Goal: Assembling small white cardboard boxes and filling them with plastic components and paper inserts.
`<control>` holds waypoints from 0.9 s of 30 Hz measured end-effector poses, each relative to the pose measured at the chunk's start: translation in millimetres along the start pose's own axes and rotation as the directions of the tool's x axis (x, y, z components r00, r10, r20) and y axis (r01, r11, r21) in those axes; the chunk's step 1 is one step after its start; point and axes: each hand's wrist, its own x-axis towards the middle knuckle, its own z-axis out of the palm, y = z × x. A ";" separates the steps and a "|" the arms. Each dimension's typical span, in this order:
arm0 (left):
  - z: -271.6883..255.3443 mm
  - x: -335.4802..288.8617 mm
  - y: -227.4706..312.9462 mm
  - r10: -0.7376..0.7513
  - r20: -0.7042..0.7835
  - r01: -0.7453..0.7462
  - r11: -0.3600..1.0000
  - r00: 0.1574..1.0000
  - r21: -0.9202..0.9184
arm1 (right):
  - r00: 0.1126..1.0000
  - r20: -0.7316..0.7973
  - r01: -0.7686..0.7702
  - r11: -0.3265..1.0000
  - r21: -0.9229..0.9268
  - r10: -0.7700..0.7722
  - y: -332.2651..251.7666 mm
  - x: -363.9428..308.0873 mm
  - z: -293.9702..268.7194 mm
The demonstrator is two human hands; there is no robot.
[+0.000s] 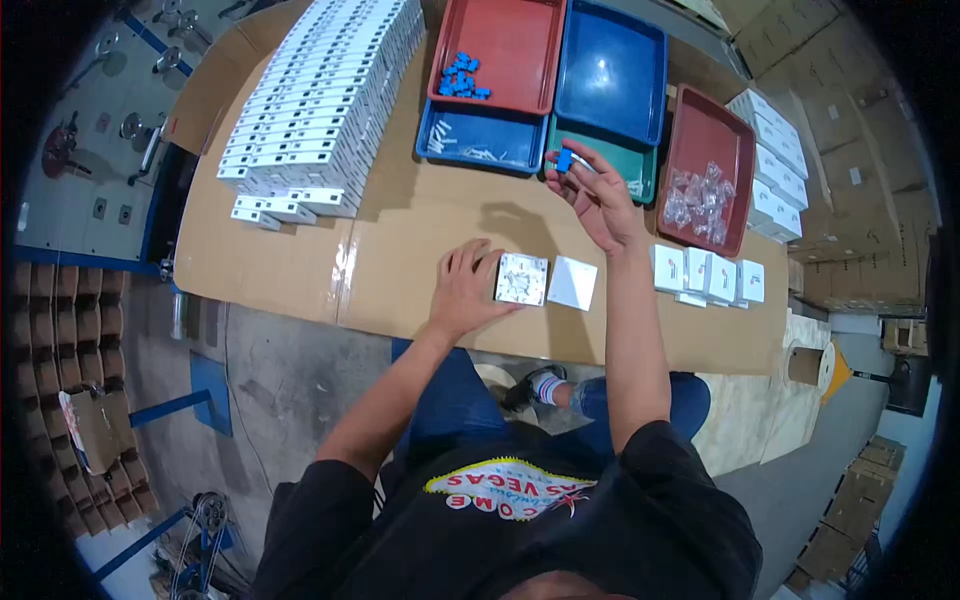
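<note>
Blue plastic fitting (564,160) is pinched by right hand (603,195), white box (521,279) clasped by left hand (464,297); printed cartons (720,278), three o'clock.

Your black T-shirt (430,545), bottom centre: large readable lettering (508,488) across the chest, upside down in the frame, red and blue on a pale panel with a yellow border; part lost in folds. Small white cartons (722,278), right of centre: reddish printed marks on their faces, too small for you to read. Stacked white boxes (318,90), upper left: rows of dark printed marks, likewise illegible at this size.
</note>
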 end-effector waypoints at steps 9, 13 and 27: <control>4.5 2.0 -6.5 0.030 -0.022 -0.029 0.999 0.999 0.044 | 0.992 -0.122 -0.068 0.975 -0.212 0.042 34.5 -64.4 -24.5; 7.3 1.7 -5.5 0.039 -0.023 -0.038 0.999 0.999 0.032 | 0.985 -0.159 -0.142 0.857 -0.495 0.071 64.5 -69.8 -41.7; 6.6 -1.5 -5.1 0.017 -0.001 -0.017 0.999 1.000 0.047 | 0.989 0.066 0.070 0.029 -0.997 -0.134 113.7 -67.4 -14.2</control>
